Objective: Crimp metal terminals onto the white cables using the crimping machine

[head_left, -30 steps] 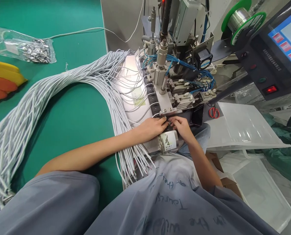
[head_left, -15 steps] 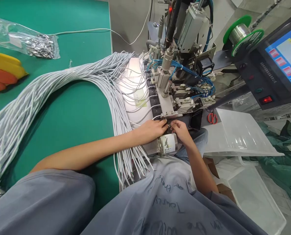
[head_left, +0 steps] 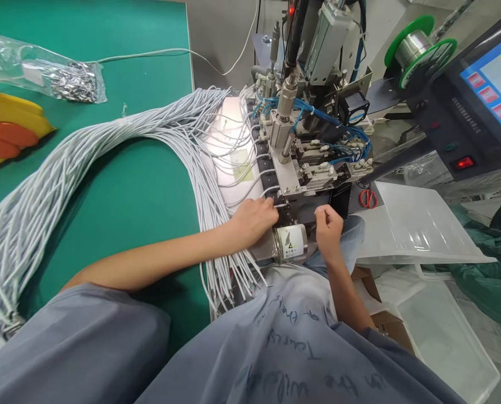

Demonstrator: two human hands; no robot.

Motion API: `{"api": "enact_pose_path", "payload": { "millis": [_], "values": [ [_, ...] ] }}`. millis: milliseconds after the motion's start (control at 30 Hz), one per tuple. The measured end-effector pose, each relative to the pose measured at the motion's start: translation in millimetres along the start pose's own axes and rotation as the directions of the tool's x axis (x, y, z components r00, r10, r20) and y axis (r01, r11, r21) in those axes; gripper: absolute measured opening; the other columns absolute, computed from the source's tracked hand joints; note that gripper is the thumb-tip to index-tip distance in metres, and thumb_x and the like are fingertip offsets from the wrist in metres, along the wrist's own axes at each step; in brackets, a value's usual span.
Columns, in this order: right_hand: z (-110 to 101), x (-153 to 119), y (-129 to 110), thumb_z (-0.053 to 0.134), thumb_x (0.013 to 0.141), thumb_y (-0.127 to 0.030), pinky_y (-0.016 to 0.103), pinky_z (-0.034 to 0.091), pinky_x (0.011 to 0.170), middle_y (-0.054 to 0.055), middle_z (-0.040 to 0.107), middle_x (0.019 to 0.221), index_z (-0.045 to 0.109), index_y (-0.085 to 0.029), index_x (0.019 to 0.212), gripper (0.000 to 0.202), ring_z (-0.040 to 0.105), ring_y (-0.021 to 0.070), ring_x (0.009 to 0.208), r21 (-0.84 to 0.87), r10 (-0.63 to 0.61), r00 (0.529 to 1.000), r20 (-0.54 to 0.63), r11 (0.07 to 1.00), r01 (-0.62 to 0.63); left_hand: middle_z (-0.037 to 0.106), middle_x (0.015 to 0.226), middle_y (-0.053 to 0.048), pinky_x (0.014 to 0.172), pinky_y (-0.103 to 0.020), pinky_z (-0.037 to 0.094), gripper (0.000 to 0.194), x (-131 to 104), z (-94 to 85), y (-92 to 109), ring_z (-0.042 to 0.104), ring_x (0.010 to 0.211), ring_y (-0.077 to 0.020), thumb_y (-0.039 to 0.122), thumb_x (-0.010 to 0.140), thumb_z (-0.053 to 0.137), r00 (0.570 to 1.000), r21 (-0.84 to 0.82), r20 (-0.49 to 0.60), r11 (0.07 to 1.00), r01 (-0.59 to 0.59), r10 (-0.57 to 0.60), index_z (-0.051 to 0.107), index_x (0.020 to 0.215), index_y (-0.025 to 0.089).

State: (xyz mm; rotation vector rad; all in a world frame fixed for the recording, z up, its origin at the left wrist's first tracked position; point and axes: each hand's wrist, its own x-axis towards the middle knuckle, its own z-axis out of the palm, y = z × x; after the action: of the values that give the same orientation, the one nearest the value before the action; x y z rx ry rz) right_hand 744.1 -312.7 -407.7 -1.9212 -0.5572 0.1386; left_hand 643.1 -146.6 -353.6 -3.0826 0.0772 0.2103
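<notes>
My left hand [head_left: 256, 219] is closed at the lower end of the machine's black fixture row [head_left: 269, 178], by a white cable that sticks out past its fingertips. My right hand [head_left: 329, 224] is closed in a loose fist to the right of the fixture, apart from it; whatever it may hold is hidden. Between the hands lies a container with a white label [head_left: 292, 241]. A thick bundle of white cables [head_left: 124, 128] curves over the green mat, and its loose ends hang beside my left forearm. Several cables run into the fixture row.
The metal machine [head_left: 284, 134] with blue tubes stands ahead. On the right are a control screen [head_left: 494, 84], a solder spool [head_left: 416, 49], red scissors [head_left: 368, 198] and a black phone [head_left: 340, 199]. A bag of metal parts [head_left: 73, 81] and a yellow object [head_left: 12, 126] lie left.
My right hand has moved right, away from the fixture and my left hand. My left hand has shifted slightly left and up, and a white cable now shows at its fingertips.
</notes>
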Motion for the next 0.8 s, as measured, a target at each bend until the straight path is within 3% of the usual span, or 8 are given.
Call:
{"api": "enact_pose_path", "payload": {
  "millis": [100, 167, 233, 333, 467, 600, 700, 800],
  "values": [
    [-1, -39, -28, 0.046, 0.086, -0.030, 0.023, 0.032, 0.050, -0.004, 0.046, 0.055, 0.053, -0.019, 0.067, 0.024, 0.040, 0.0097, 0.050, -0.055, -0.031, 0.988, 0.150, 0.998, 0.040, 0.063, 0.080, -0.015, 0.048, -0.027, 0.031, 0.030, 0, -1.9, 0, 0.063, 0.068, -0.0221, -0.003, 0.081, 0.038, 0.990, 0.028, 0.034, 0.991, 0.133, -0.134, 0.061, 0.099, 0.005],
    [8, -64, -40, 0.052, 0.083, -0.029, 0.023, 0.036, 0.052, -0.003, 0.056, 0.058, 0.060, -0.019, 0.077, 0.015, 0.045, 0.0096, 0.048, -0.111, 0.005, 0.919, 0.395, 0.993, 0.043, 0.064, 0.081, -0.015, 0.048, -0.026, 0.029, 0.032, 0, -3.4, 0, 0.064, 0.070, -0.0230, -0.002, 0.082, 0.038, 0.986, 0.035, 0.066, 0.988, 0.153, -0.156, 0.057, 0.107, 0.004],
    [19, -82, -45, 0.056, 0.080, -0.026, 0.024, 0.042, 0.058, 0.000, 0.067, 0.070, 0.063, -0.019, 0.093, 0.017, 0.054, 0.0114, 0.053, -0.188, 0.057, 0.816, 0.575, 0.980, 0.064, 0.064, 0.082, -0.014, 0.048, -0.026, 0.028, 0.032, -1, -4.5, 0, 0.064, 0.071, -0.0226, -0.002, 0.082, 0.039, 0.985, 0.040, 0.084, 0.988, 0.146, -0.149, 0.056, 0.107, 0.005],
    [31, -92, -44, 0.055, 0.079, -0.021, 0.027, 0.046, 0.068, 0.004, 0.071, 0.083, 0.063, -0.019, 0.102, 0.025, 0.065, 0.0172, 0.069, -0.278, 0.084, 0.746, 0.660, 0.951, 0.138, 0.063, 0.079, -0.013, 0.047, -0.026, 0.026, 0.030, -2, -4.4, -1, 0.064, 0.070, -0.0217, -0.003, 0.081, 0.038, 0.987, 0.050, 0.070, 0.988, 0.144, -0.147, 0.058, 0.101, 0.006],
    [28, -87, -46, 0.045, 0.083, -0.016, 0.028, 0.046, 0.068, 0.006, 0.072, 0.083, 0.062, -0.018, 0.107, 0.030, 0.067, 0.0197, 0.074, -0.318, 0.034, 0.762, 0.647, 0.920, 0.229, 0.062, 0.074, -0.012, 0.046, -0.027, 0.027, 0.023, -2, -3.6, 1, 0.062, 0.064, -0.0209, 0.000, 0.079, 0.040, 0.996, -0.006, -0.009, 0.996, 0.090, -0.090, 0.061, 0.083, 0.008],
    [12, -72, -51, 0.046, 0.082, -0.016, 0.027, 0.042, 0.061, 0.004, 0.069, 0.072, 0.063, -0.018, 0.097, 0.023, 0.062, 0.0174, 0.063, -0.315, -0.010, 0.828, 0.560, 0.923, 0.223, 0.062, 0.071, -0.007, 0.051, -0.026, 0.036, 0.028, -1, -1.9, 7, 0.060, 0.063, -0.0168, 0.019, 0.091, 0.037, 0.965, -0.288, -0.243, 0.943, -0.167, 0.096, 0.062, 0.081, 0.012],
    [-1, -47, -48, 0.052, 0.078, -0.017, 0.024, 0.041, 0.057, -0.001, 0.061, 0.061, 0.060, -0.019, 0.077, 0.008, 0.055, 0.0127, 0.055, -0.166, 0.006, 0.881, 0.472, 0.983, 0.082, 0.065, 0.075, -0.006, 0.059, -0.024, 0.042, 0.040, 1, 2.3, 8, 0.060, 0.065, -0.0137, 0.029, 0.096, 0.029, 0.906, -0.489, -0.406, 0.809, -0.325, 0.118, 0.063, 0.085, 0.013],
    [-9, -19, -41, 0.059, 0.074, -0.021, 0.022, 0.043, 0.056, -0.002, 0.060, 0.065, 0.058, -0.019, 0.077, 0.004, 0.055, 0.0107, 0.059, 0.118, 0.041, 0.919, 0.392, 0.989, -0.094, 0.065, 0.078, -0.006, 0.062, -0.023, 0.044, 0.036, 4, 7.5, 5, 0.060, 0.068, -0.0128, 0.034, 0.096, 0.035, 0.890, -0.604, -0.448, 0.703, -0.375, 0.090, 0.063, 0.089, 0.013]
  ]
}}
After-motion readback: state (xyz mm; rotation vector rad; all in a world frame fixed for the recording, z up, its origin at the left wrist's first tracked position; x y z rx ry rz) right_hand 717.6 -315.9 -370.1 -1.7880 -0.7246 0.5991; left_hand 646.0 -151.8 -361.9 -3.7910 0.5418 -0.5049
